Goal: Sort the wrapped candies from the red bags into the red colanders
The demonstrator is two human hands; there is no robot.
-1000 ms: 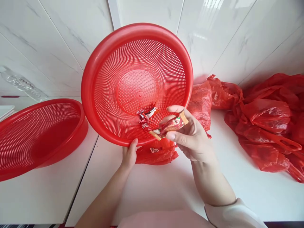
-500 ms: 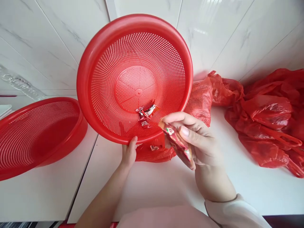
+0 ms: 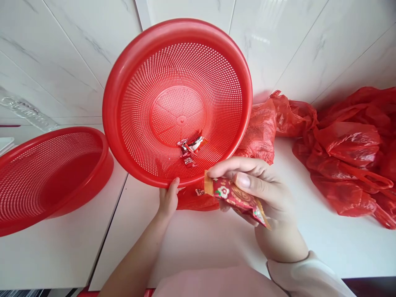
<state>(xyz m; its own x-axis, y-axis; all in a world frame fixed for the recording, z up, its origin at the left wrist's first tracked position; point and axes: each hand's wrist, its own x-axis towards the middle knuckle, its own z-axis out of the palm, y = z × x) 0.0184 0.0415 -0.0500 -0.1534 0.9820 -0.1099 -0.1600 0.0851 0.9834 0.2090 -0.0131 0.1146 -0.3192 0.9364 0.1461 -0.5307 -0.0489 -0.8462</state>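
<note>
Upper left of the frame there's a clear plastic bottle (image 3: 27, 111) lying slanted by the wall, and just below it a round red plastic mesh basket (image 3: 105, 169) that runs off the left edge, sitting on the white counter (image 3: 198, 243).

Left of centre, the left hand (image 3: 168, 200) has hold of the bottom rim of another big round red mesh basket (image 3: 176, 29). Thumb's hooked over the lip; the rest of the fingers are tucked out of sight, so can't tell how they sit. That basket is tipped so its mouth faces us, with a few small shiny wrapped packets (image 3: 188, 159) bunched low inside. A thin red plastic bag (image 3: 199, 202) pokes out underneath.

Right of centre is the key bit: a red-and-gold wrapped packet (image 3: 235, 196), pinched in the right hand (image 3: 267, 185), fingers closed on it with the thumb on the printed face. Its long axis slopes from upper left to lower right, upper gold end by the basket's lower rim (touching or not, can't tell). Basket's up and left of those fingers, and the right hand's obviously the nearer one.

Far right: a heap of knotted red plastic bags (image 3: 346, 165).
</note>
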